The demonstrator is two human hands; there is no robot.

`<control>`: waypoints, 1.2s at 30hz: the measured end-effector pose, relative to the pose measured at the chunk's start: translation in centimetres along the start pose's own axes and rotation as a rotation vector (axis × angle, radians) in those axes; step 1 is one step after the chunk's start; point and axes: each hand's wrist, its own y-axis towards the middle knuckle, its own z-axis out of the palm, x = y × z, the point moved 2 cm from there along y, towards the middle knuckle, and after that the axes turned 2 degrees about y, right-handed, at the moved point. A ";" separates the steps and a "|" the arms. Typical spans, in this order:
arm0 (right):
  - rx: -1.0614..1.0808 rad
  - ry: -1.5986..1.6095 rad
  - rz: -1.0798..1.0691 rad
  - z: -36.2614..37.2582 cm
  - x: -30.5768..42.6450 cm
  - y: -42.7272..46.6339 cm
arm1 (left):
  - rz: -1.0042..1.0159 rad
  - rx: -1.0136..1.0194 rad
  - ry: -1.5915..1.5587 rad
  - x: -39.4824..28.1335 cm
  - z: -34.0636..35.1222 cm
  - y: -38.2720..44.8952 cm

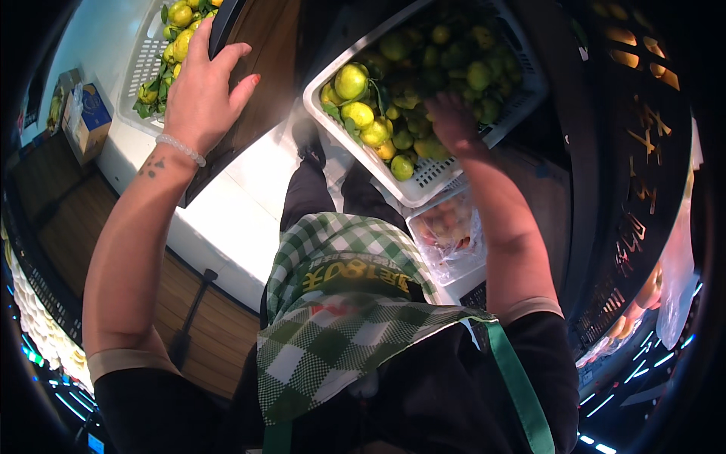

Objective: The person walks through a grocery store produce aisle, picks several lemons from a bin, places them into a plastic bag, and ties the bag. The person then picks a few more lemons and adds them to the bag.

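Note:
My right hand (452,122) reaches into a white plastic crate (363,153) of yellow-green citrus fruits (358,115), some with leaves attached. Deep shade covers that hand and most of the fruit around it, so whether its fingers grip one is unclear. Up at the left, my left hand (204,99) has its thumb and forefinger spread, with nothing visible between them. Its fingertips are beside the black edge (225,25) of a wood-panelled stand; contact is hard to judge. Behind this hand is another white crate (144,65) with leafy citrus fruits (182,45).
Under the large crate sits a smaller white crate (439,272) with plastic-wrapped fruit (451,224). A cardboard box (89,122) stands at far left. Wooden panels (221,329) flank the pale floor (244,187). A black fruit bin (618,187) bearing writing rises at right.

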 end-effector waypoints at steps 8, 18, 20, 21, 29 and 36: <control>-0.326 0.045 0.240 -5.5 -12.6 2.1 | 0.004 -0.003 0.080 0.6 0.0 0.1; -0.050 0.448 0.166 0.9 4.0 4.2 | -0.056 0.057 0.057 -0.8 -0.4 0.2; -0.090 0.217 0.143 2.5 5.1 5.3 | -0.029 0.032 0.059 -1.0 -0.5 0.3; -0.174 0.206 0.055 2.8 4.8 5.4 | -0.041 0.039 0.059 -1.1 -0.5 0.2; -0.412 0.375 0.162 -2.6 -5.7 4.8 | -0.041 0.048 0.070 -0.1 -0.2 0.2; -0.279 1.643 0.435 -5.3 -10.2 5.5 | -0.049 0.049 0.074 -0.5 -0.5 0.3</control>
